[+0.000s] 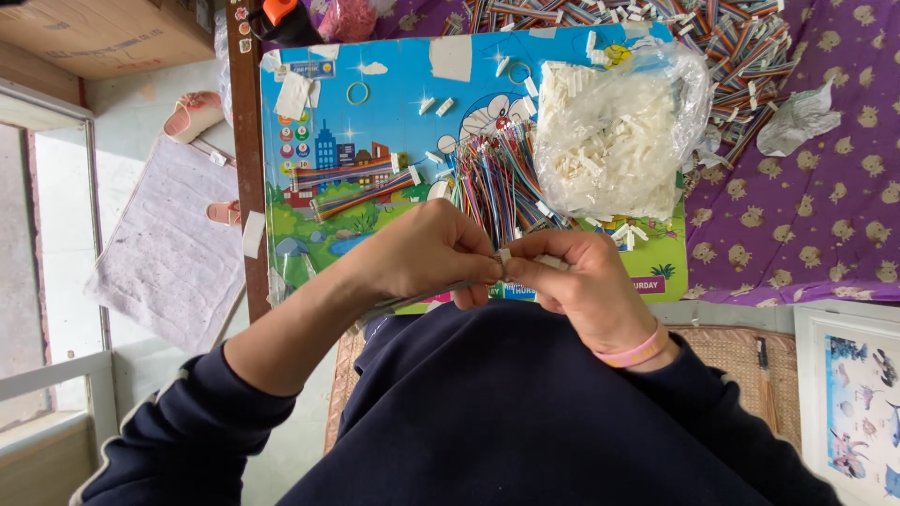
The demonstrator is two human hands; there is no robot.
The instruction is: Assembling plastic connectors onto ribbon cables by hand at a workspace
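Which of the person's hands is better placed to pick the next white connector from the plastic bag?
Right hand, probably: the bag of white connectors lies directly above it, while the left hand sits farther over, pinching the wire strip.

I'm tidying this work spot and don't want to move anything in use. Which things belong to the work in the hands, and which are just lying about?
In use:
- left hand and right hand, pinching a small white connector and thin wires
- loose coloured wires
- clear bag of white connectors
- cartoon board

Lying about:
- sandals
- grey mat
- crumpled plastic
- rubber band
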